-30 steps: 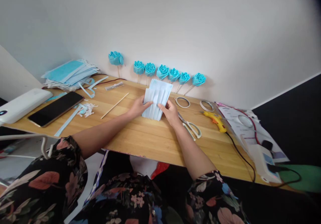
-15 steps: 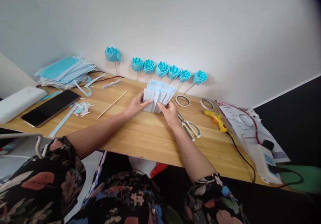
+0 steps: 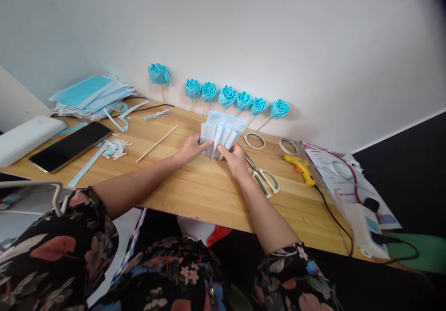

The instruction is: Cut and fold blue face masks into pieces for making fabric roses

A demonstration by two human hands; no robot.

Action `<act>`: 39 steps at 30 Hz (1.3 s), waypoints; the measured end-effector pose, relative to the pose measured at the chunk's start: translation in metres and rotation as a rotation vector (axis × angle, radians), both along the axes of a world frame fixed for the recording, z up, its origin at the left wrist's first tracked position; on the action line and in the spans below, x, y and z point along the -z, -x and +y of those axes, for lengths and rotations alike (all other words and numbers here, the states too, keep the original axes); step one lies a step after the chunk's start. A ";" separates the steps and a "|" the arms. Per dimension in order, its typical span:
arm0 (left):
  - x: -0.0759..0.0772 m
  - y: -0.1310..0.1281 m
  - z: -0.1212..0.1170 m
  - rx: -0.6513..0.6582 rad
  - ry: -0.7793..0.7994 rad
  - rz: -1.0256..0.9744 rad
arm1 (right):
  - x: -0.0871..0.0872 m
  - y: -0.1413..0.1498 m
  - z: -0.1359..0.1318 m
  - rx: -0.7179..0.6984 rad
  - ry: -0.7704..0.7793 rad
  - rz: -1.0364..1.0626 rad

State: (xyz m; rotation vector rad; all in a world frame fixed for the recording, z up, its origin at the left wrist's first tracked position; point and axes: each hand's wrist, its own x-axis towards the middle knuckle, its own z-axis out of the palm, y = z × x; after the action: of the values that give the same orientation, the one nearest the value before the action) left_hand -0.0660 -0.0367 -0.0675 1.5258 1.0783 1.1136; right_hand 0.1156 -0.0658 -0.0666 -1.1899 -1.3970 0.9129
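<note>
A pleated light-blue face mask [image 3: 220,132] stands folded over on the wooden table [image 3: 195,185], its far edge bent toward me. My left hand [image 3: 190,148] pinches its near left corner. My right hand [image 3: 236,158] pinches its near right corner. Both hands rest on the table with fingers closed on the mask.
White-handled scissors [image 3: 263,177] lie just right of my right hand, then two tape rings [image 3: 253,140] and a yellow glue gun [image 3: 300,167]. Several blue mask roses [image 3: 227,96] lean on the wall. A wooden stick [image 3: 156,144], phone [image 3: 69,146], white box [image 3: 26,136] and mask stack [image 3: 91,98] lie left.
The mask lay spread flat a second ago; its far half has been folded over toward me and the pleats gathered. Both hands stayed at its near corners.
</note>
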 end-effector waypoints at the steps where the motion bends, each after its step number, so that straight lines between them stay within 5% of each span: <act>1: -0.001 0.000 -0.001 -0.008 -0.007 0.002 | 0.000 0.000 0.000 0.005 0.014 -0.008; 10: -0.011 0.001 -0.002 0.084 -0.136 -0.122 | -0.003 -0.003 0.001 0.125 -0.077 0.089; 23: -0.008 0.002 0.002 0.028 -0.179 -0.107 | 0.002 -0.002 0.003 -0.018 -0.041 0.130; 39: -0.028 0.008 -0.008 -0.043 -0.265 -0.099 | -0.001 -0.006 0.001 0.067 -0.138 -0.080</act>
State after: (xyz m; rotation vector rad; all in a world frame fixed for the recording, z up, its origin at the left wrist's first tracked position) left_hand -0.0740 -0.0452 -0.0397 1.6379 0.9286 1.3910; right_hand 0.1215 -0.0646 -0.0658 -1.1717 -1.4513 0.7174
